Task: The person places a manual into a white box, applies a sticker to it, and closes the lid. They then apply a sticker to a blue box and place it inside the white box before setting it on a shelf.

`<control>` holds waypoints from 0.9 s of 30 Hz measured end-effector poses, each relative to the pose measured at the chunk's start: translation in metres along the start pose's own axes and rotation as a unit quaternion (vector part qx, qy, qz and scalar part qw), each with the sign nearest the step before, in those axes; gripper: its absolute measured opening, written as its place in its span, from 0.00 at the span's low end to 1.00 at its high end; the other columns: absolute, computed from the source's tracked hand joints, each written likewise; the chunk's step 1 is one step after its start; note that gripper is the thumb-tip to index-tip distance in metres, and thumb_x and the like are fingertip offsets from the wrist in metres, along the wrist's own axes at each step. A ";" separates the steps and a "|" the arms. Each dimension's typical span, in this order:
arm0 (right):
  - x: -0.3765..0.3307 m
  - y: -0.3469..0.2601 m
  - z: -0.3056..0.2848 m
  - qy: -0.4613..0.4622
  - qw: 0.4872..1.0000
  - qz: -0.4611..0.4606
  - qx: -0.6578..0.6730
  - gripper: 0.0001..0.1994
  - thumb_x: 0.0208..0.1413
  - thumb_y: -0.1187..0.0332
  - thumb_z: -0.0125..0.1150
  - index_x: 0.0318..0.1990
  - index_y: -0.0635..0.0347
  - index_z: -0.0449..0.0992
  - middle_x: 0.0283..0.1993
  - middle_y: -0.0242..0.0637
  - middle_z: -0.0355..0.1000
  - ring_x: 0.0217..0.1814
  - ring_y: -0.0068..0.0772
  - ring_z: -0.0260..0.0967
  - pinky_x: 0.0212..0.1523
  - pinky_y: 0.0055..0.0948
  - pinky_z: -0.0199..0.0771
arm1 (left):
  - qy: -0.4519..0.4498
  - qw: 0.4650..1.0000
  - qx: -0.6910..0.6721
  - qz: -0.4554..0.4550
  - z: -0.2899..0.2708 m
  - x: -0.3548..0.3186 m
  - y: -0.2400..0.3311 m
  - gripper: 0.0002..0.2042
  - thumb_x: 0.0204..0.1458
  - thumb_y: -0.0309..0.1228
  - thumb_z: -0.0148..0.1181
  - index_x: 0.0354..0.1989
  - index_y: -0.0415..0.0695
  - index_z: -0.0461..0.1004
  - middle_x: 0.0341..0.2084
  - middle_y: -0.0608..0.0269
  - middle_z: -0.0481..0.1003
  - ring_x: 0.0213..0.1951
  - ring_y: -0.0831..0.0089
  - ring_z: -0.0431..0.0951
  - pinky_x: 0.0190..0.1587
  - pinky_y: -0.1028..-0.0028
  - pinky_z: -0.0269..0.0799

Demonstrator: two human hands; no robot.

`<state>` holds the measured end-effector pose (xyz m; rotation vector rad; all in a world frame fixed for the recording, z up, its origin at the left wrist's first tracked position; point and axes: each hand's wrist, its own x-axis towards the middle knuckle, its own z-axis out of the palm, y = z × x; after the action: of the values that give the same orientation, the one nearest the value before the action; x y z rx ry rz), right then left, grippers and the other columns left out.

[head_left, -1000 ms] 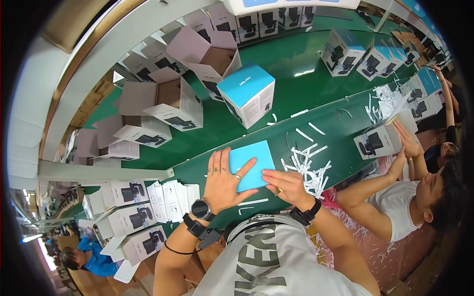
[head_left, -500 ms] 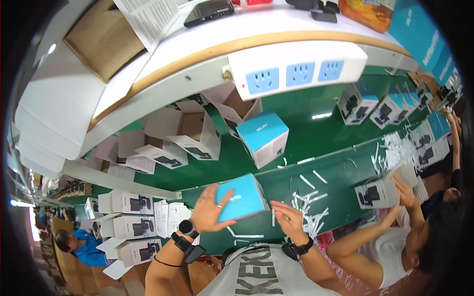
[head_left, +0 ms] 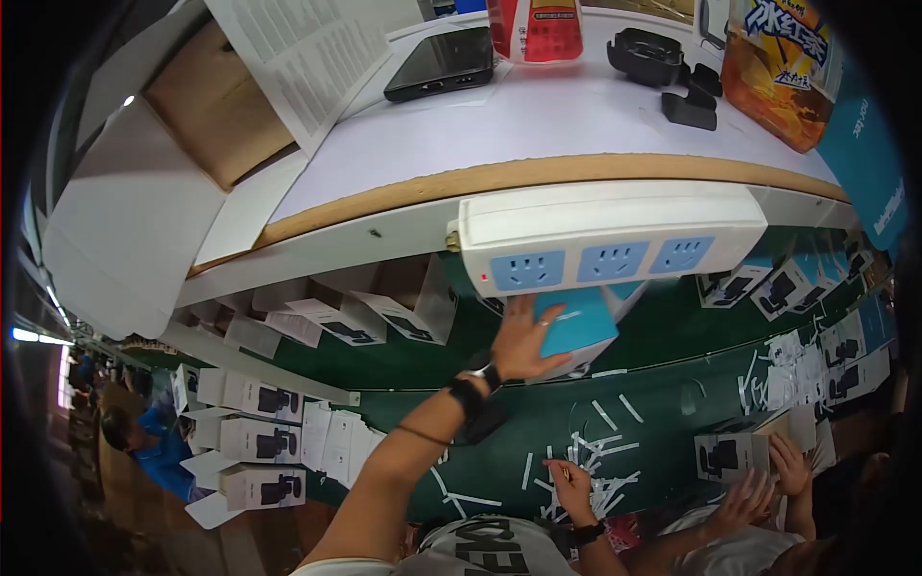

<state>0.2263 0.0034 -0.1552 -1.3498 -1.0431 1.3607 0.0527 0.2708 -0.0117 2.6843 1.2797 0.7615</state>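
Note:
My left hand point(head_left: 523, 338) is stretched far forward and grips a flat blue box point(head_left: 576, 321), holding it over a white-and-blue box point(head_left: 586, 357) on the green belt point(head_left: 403, 360), just under the white power strip point(head_left: 605, 242). A dark watch point(head_left: 477, 384) sits on that wrist. My right hand point(head_left: 569, 480) rests low near my body on scattered white paper strips point(head_left: 600, 451), fingers curled; something small may be pinched in it, though I cannot tell.
Open white cartons point(head_left: 384, 312) line the belt's far side. Stacked printed white boxes point(head_left: 252, 442) lie at left. A shelf point(head_left: 538, 125) above carries a phone, black parts and a drink carton. A neighbouring person's hands point(head_left: 768, 475) handle a box at right.
My left hand has carried the blue box up and away from my body to the box on the belt. My right hand let go and dropped to the strips. My head tilted up.

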 end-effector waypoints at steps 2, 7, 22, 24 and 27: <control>-0.001 0.003 -0.009 0.012 1.000 0.011 0.005 0.10 0.70 0.69 0.63 0.48 0.64 0.87 0.27 0.17 0.71 0.28 0.10 0.59 0.28 0.19 0.57 | -0.014 0.999 -0.039 0.016 0.029 0.045 0.017 0.44 0.49 0.57 0.72 0.71 0.45 0.65 0.67 0.27 0.59 0.67 0.27 0.60 0.70 0.40 0.56; -0.005 0.011 -0.030 0.082 0.996 0.010 0.022 0.10 0.70 0.69 0.62 0.47 0.64 0.86 0.29 0.20 0.73 0.30 0.11 0.61 0.31 0.19 0.59 | -0.080 0.991 -0.107 -0.002 0.089 0.119 0.049 0.40 0.57 0.58 0.64 0.69 0.41 0.67 0.63 0.27 0.65 0.65 0.31 0.66 0.68 0.42 0.62; -0.014 -0.051 -0.322 0.529 0.723 -0.298 -0.330 0.25 0.72 0.58 0.48 0.74 0.49 0.68 0.74 0.41 0.67 0.69 0.54 0.70 0.73 0.58 0.64 | -0.212 0.969 -0.117 -0.047 -0.008 0.146 0.070 0.45 0.45 0.60 0.69 0.72 0.51 0.68 0.57 0.43 0.78 0.60 0.48 0.77 0.66 0.55 0.70; -0.007 -0.085 -0.326 0.477 0.696 -0.363 -0.396 0.25 0.75 0.54 0.45 0.74 0.48 0.68 0.75 0.39 0.67 0.67 0.47 0.72 0.72 0.58 0.64 | -0.074 0.986 -0.017 -0.146 -0.068 0.147 -0.007 0.34 0.49 0.52 0.66 0.65 0.50 0.74 0.52 0.49 0.80 0.54 0.49 0.80 0.59 0.55 0.74; 0.002 -0.020 -0.141 0.243 0.916 -0.206 -0.243 0.14 0.72 0.60 0.52 0.57 0.55 0.76 0.50 0.29 0.67 0.45 0.30 0.64 0.48 0.40 0.58 | 0.294 0.927 0.033 -0.231 -0.104 0.101 -0.001 0.11 0.53 0.36 0.64 0.40 0.46 0.84 0.41 0.58 0.85 0.46 0.57 0.85 0.54 0.51 0.75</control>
<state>0.3680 0.0042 -0.1409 -1.5964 -1.2620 0.4225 0.0571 0.3319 0.1195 2.0992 1.9828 1.5205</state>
